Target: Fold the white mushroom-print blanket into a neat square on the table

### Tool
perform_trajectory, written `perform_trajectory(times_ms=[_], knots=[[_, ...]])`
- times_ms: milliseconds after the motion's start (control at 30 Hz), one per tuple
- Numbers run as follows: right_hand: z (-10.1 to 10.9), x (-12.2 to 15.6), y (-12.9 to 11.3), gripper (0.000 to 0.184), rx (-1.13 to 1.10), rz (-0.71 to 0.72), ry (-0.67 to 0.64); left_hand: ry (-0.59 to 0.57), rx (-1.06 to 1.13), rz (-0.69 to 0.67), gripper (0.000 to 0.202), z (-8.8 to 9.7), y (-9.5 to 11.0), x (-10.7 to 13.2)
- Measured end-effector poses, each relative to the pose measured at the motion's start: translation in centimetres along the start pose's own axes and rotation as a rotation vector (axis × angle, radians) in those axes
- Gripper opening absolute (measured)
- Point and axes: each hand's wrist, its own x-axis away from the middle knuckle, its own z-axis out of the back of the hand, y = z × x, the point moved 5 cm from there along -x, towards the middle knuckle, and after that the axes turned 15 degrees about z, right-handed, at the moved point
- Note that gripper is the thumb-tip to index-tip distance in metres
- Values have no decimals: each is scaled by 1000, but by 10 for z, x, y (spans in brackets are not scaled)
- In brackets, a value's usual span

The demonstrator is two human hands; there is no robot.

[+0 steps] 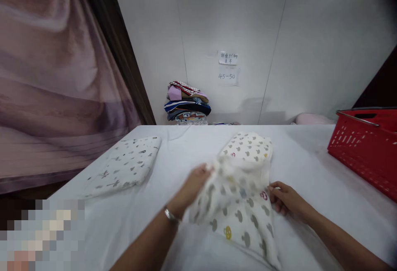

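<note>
A white cloth with grey, yellow and red cloud prints (245,188) lies partly folded on the white table (310,167) in front of me. My left hand (194,186) is closed on its left edge and lifts a fold of it off the table. My right hand (283,198) pinches its right edge low against the table. The far end of the cloth rests flat near the table's middle. A bracelet shows on my left wrist.
A folded white cloth with grey prints (127,167) lies at the table's left. A red plastic basket (366,147) stands at the right edge. A stack of folded clothes (187,103) sits behind the table by the wall. A pinkish curtain (52,77) hangs at left.
</note>
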Motion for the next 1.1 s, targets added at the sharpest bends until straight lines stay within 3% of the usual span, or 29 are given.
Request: perform_trajectory(times_ms=[33, 100, 167, 233, 300, 367, 467, 567, 667, 767, 900, 967, 1000, 1033, 1100], knots=[[1, 0, 0, 28, -13, -9, -3, 118, -14, -13, 20, 28, 11, -14], [1, 0, -1, 28, -22, -10, -9, 519, -45, 93, 20, 92, 17, -36], [3, 0, -2, 28, -9, 8, -7, 695, -66, 142, 23, 135, 9, -48], [8, -3, -3, 27, 18, 35, 3, 811, -107, 147, 27, 157, -8, -49], [15, -7, -3, 26, 59, 62, 23, 868, -167, 113, 28, 160, -26, -43], [18, -13, -9, 25, 101, 114, 32, 858, -286, 34, 32, 148, -38, -38], [-2, -16, -30, 23, 169, 236, -37, 804, -468, -88, 38, 125, -44, -35], [-55, -3, -64, 24, 283, 408, -230, 856, -516, -51, 43, 121, -49, -35], [-119, 19, -100, 25, 393, 643, -396, 878, -522, 106, 48, 126, -57, -36], [-176, 21, -124, 32, 464, 755, -410, 818, -491, 204, 51, 125, -66, -38], [-231, -8, -132, 30, 536, 681, -364, 780, -385, 191, 40, 120, -71, -42], [-235, -24, -131, 19, 529, 646, -377, 784, -324, 159, 36, 123, -70, -41], [-226, -31, -130, 18, 503, 644, -358, 798, -299, 144, 36, 127, -69, -38], [-209, -37, -128, 22, 476, 659, -325, 818, -279, 131, 37, 133, -67, -34], [-156, -48, -124, 27, 450, 714, -141, 871, -253, 109, 38, 149, -66, -23]])
